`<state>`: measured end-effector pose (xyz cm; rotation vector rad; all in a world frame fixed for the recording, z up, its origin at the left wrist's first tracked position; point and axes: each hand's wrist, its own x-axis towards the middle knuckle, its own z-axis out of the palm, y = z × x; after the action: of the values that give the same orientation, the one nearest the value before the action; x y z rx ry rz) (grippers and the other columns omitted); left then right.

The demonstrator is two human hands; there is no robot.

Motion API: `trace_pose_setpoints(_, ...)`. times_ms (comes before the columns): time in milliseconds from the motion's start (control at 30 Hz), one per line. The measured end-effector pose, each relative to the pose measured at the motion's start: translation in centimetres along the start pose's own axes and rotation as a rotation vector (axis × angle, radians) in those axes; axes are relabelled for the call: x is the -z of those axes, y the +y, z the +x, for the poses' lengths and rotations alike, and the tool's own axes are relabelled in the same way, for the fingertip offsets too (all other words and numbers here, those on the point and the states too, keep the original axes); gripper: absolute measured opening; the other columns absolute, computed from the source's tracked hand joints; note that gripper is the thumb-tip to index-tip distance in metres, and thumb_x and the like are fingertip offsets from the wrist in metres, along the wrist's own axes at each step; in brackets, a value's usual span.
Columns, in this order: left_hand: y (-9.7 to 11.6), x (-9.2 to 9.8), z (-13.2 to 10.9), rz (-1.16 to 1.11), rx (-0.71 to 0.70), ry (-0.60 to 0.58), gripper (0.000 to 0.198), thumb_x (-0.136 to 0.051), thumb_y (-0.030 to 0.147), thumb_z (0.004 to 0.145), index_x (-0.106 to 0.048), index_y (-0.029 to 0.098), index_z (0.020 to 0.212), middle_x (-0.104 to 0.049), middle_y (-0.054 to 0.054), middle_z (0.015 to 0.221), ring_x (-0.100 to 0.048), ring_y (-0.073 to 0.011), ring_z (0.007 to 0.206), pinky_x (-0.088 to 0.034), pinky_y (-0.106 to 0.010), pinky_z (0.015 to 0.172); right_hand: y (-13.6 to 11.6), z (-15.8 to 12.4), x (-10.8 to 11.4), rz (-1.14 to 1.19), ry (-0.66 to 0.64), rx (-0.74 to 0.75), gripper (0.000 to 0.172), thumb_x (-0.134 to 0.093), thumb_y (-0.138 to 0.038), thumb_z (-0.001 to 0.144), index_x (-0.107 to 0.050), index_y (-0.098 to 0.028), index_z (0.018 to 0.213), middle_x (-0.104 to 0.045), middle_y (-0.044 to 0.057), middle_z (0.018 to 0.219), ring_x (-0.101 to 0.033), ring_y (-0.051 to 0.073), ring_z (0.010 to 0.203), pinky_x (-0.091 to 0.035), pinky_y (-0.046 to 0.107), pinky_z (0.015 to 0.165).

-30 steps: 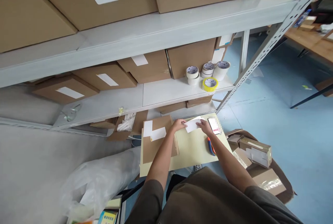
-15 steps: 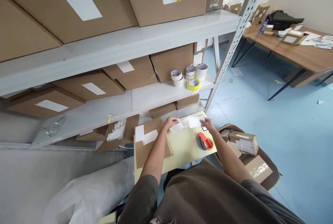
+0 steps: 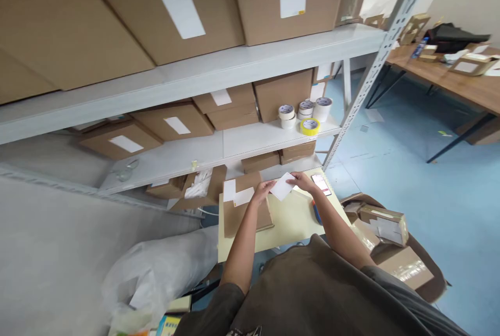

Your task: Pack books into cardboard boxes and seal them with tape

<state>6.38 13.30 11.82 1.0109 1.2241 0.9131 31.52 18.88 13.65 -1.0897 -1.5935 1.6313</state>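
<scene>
Both hands hold one white paper label (image 3: 283, 187) above a small pale yellow table (image 3: 289, 221). My left hand (image 3: 262, 191) pinches the label's left edge. My right hand (image 3: 302, 182) grips its right edge. Under my left forearm lies a flat brown cardboard box (image 3: 242, 211) with white labels stuck on it. A phone (image 3: 321, 184) rests at the table's far right corner, and a blue and orange tape dispenser (image 3: 315, 211) shows partly behind my right forearm.
A grey metal shelf rack (image 3: 250, 143) stands ahead, stacked with cardboard boxes, and tape rolls (image 3: 303, 113) sit on its middle shelf. An open carton of small boxes (image 3: 386, 237) lies on the blue floor at the right. A white plastic bag (image 3: 156, 273) sits at the left. A wooden desk (image 3: 449, 75) stands far right.
My two hands have lifted the white label off the table and brought it together between them. The camera has shifted, so the table now sits a little more to the right.
</scene>
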Motion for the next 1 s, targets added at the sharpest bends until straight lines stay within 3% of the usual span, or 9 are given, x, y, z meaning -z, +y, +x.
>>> trace_pose_setpoints(100, -0.8, 2.8, -5.5, 0.055, -0.005, 0.06, 0.051, -0.1, 0.056, 0.05, -0.073, 0.015, 0.065, -0.063, 0.0, 0.059, -0.058, -0.0157, 0.062, -0.043, -0.025, 0.063, -1.7, 1.5, -5.3, -0.107, -0.102, 0.026, 0.035, -0.082, -0.054, 0.075, -0.074, -0.021, 0.081, -0.07, 0.001, 0.074, -0.059, 0.018, 0.067, -0.046, 0.029, 0.062)
trace_pose_setpoints(233, -2.0, 5.8, -11.5, -0.12, -0.052, 0.435, 0.051, -0.098, 0.055, 0.052, -0.079, 0.014, 0.074, -0.07, -0.003, 0.069, -0.059, -0.0154, 0.065, -0.042, -0.025, 0.061, -3.0, 1.8, -12.6, -0.064, 0.0, 0.116, 0.038, -0.081, -0.053, 0.076, -0.077, -0.022, 0.098, -0.074, 0.003, 0.085, -0.065, 0.021, 0.078, -0.052, 0.034, 0.074)
trace_pose_setpoints(300, -2.2, 7.0, -13.6, -0.247, -0.096, 0.616, 0.054, -0.097, 0.056, 0.054, -0.082, 0.014, 0.084, -0.076, -0.007, 0.08, -0.064, -0.0174, 0.071, -0.045, -0.026, 0.064, -3.2, 0.9, -15.6, -0.006, 0.057, 0.071, 0.039, -0.079, -0.053, 0.078, -0.076, -0.022, 0.101, -0.075, 0.005, 0.086, -0.068, 0.022, 0.079, -0.053, 0.035, 0.075)
trace_pose_setpoints(367, -2.1, 8.0, -15.2, -0.348, -0.134, 0.714, 0.056, -0.097, 0.055, 0.055, -0.083, 0.014, 0.09, -0.079, -0.009, 0.088, -0.067, -0.0194, 0.077, -0.047, -0.027, 0.067, -3.2, -0.5, -18.3, 0.038, 0.021, 0.015, 0.036, -0.077, -0.054, 0.08, -0.076, -0.022, 0.097, -0.077, 0.006, 0.088, -0.071, 0.021, 0.079, -0.054, 0.034, 0.074)
trace_pose_setpoints(500, -1.5, 9.2, -17.3, -0.488, -0.169, 0.712, 0.058, -0.097, 0.053, 0.057, -0.083, 0.014, 0.098, -0.08, -0.012, 0.099, -0.071, -0.0228, 0.087, -0.05, -0.029, 0.072, -3.5, -3.5, -22.8, 0.098, -0.071, 0.011, 0.035, -0.076, -0.055, 0.083, -0.076, -0.022, 0.095, -0.08, 0.007, 0.092, -0.073, 0.021, 0.082, -0.055, 0.033, 0.074)
trace_pose_setpoints(667, -1.6, 10.3, -19.0, -0.505, -0.173, 0.651, 0.057, -0.096, 0.054, 0.06, -0.082, 0.014, 0.098, -0.081, -0.012, 0.099, -0.072, -0.0211, 0.086, -0.049, -0.028, 0.071, -4.5, -5.7, -26.5, 0.154, 0.006, 0.046, 0.037, -0.075, -0.06, 0.085, -0.073, -0.023, 0.089, -0.079, 0.006, 0.089, -0.072, 0.02, 0.079, -0.055, 0.034, 0.076)
trace_pose_setpoints(833, -2.4, 11.2, -20.0, -0.463, -0.147, 0.587, 0.057, -0.093, 0.057, 0.064, -0.081, 0.014, 0.1, -0.082, -0.012, 0.101, -0.073, -0.0229, 0.091, -0.051, -0.028, 0.074, -5.0, -7.1, -28.0, 0.13, 0.054, 0.053, 0.035, -0.074, -0.059, 0.086, -0.073, -0.023, 0.086, -0.079, 0.005, 0.084, -0.071, 0.02, 0.079, -0.055, 0.034, 0.077)
trace_pose_setpoints(1000, -2.6, 10.7, -20.2, -0.407, -0.139, 0.589, 0.062, -0.09, 0.06, 0.067, -0.081, 0.013, 0.106, -0.082, -0.013, 0.107, -0.073, -0.0258, 0.098, -0.052, -0.029, 0.079, -5.4, -8.4, -27.7, 0.133, 0.081, 0.042, 0.035, -0.075, -0.059, 0.085, -0.073, -0.023, 0.087, -0.079, 0.005, 0.087, -0.072, 0.021, 0.079, -0.055, 0.035, 0.075)
